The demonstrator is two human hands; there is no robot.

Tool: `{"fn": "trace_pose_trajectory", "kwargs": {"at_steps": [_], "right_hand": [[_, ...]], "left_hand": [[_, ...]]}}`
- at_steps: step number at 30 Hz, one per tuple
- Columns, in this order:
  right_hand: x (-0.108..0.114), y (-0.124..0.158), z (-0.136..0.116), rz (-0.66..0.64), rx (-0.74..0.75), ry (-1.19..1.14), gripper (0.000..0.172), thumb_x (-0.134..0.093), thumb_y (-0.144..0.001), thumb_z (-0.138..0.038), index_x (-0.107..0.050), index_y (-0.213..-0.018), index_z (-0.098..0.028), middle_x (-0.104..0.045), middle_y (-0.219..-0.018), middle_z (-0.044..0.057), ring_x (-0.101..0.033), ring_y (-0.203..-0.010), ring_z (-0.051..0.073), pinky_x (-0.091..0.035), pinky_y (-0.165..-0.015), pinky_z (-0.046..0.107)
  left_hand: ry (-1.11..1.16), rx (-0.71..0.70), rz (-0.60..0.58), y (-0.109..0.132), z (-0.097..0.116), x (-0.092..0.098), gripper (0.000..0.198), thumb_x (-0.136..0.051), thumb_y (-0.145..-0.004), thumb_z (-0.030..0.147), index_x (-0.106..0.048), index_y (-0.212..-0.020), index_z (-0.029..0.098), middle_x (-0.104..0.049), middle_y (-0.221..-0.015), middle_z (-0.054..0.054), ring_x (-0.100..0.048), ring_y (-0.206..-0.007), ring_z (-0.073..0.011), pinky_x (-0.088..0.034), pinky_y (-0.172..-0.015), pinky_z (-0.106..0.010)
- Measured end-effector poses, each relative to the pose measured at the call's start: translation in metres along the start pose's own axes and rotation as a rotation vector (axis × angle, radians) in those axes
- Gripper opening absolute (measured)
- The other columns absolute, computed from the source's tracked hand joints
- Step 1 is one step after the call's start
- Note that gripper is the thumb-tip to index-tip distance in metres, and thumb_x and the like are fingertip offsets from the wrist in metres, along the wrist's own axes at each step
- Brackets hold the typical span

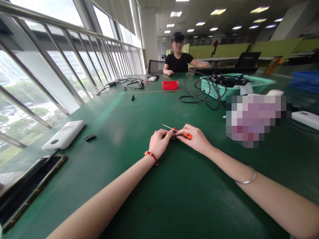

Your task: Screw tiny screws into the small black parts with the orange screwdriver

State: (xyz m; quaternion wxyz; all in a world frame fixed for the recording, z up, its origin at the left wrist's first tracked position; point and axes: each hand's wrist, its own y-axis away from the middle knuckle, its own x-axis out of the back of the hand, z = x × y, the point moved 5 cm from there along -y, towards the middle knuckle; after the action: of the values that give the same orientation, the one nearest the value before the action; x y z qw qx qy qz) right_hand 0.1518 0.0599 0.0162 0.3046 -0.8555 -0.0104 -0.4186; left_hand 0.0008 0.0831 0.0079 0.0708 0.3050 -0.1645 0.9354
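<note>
Near the middle of the green table (119,186), my two hands meet. My right hand (196,139) is closed on an orange-and-black screwdriver (186,135), whose thin metal shaft points to the upper left past my left fingers. My left hand (159,141), with a red beaded bracelet at its wrist, is closed at the screwdriver's front part. Beneath the fingers a small dark piece (173,137) shows partly; its kind is hidden. Off to the left lies a small black block-shaped part (90,137), and farther back another small black piece (133,98).
At the left lie a white power bank (66,132) and a dark phone-like device (35,189). A red bin (170,87) and cables (132,83) are farther back. A teal basket (264,81) of cables stands right, near a blurred-out item (256,116). Across sits a person (178,61).
</note>
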Motion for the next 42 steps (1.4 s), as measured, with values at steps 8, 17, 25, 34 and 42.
{"fn": "trace_pose_trajectory", "kwargs": {"at_steps": [8, 17, 25, 34, 42], "right_hand": [[0.004, -0.001, 0.002, 0.055, -0.02, -0.088, 0.011, -0.057, -0.079, -0.025, -0.067, -0.083, -0.021, -0.053, -0.079, 0.002, -0.057, -0.072, 0.013, -0.046, -0.07, 0.026], [0.005, 0.001, -0.002, 0.052, 0.0, -0.089, 0.013, -0.058, -0.079, -0.027, -0.067, -0.086, -0.022, -0.052, -0.082, 0.002, -0.057, -0.075, 0.014, -0.046, -0.072, 0.027], [0.005, 0.0, -0.001, 0.016, -0.019, -0.114, 0.016, -0.057, -0.079, -0.026, -0.066, -0.091, -0.022, -0.055, -0.084, 0.003, -0.058, -0.076, 0.015, -0.046, -0.074, 0.029], [0.007, -0.001, -0.003, 0.038, 0.008, -0.132, 0.013, -0.057, -0.08, -0.025, -0.066, -0.087, -0.021, -0.053, -0.079, 0.002, -0.057, -0.073, 0.014, -0.045, -0.07, 0.027], [0.007, -0.001, -0.004, 0.046, 0.036, -0.152, 0.012, -0.058, -0.079, -0.025, -0.066, -0.086, -0.021, -0.053, -0.079, 0.002, -0.056, -0.072, 0.014, -0.045, -0.07, 0.027]], "left_hand": [[-0.025, -0.052, 0.039, 0.005, 0.005, 0.002, 0.024, -0.058, -0.077, 0.041, -0.07, -0.078, 0.02, -0.069, -0.084, -0.002, -0.058, -0.084, -0.0194, -0.044, -0.078, -0.031], [0.065, -0.026, 0.002, 0.002, 0.0, 0.0, 0.023, -0.061, -0.074, 0.041, -0.07, -0.075, 0.02, -0.069, -0.084, -0.003, -0.06, -0.084, -0.0184, -0.046, -0.078, -0.029], [0.105, -0.047, 0.061, 0.002, 0.003, 0.004, 0.019, -0.064, -0.073, 0.037, -0.07, -0.074, 0.018, -0.069, -0.081, -0.004, -0.06, -0.083, -0.019, -0.046, -0.077, -0.031], [0.023, -0.136, 0.081, 0.007, 0.014, 0.006, 0.013, -0.069, -0.069, 0.032, -0.067, -0.076, 0.02, -0.068, -0.085, -0.002, -0.057, -0.088, -0.0192, -0.043, -0.083, -0.034], [-0.009, -0.163, 0.093, 0.008, 0.017, 0.006, 0.006, -0.066, -0.07, 0.024, -0.066, -0.074, 0.02, -0.068, -0.082, -0.001, -0.057, -0.084, -0.0179, -0.043, -0.083, -0.034]]}}
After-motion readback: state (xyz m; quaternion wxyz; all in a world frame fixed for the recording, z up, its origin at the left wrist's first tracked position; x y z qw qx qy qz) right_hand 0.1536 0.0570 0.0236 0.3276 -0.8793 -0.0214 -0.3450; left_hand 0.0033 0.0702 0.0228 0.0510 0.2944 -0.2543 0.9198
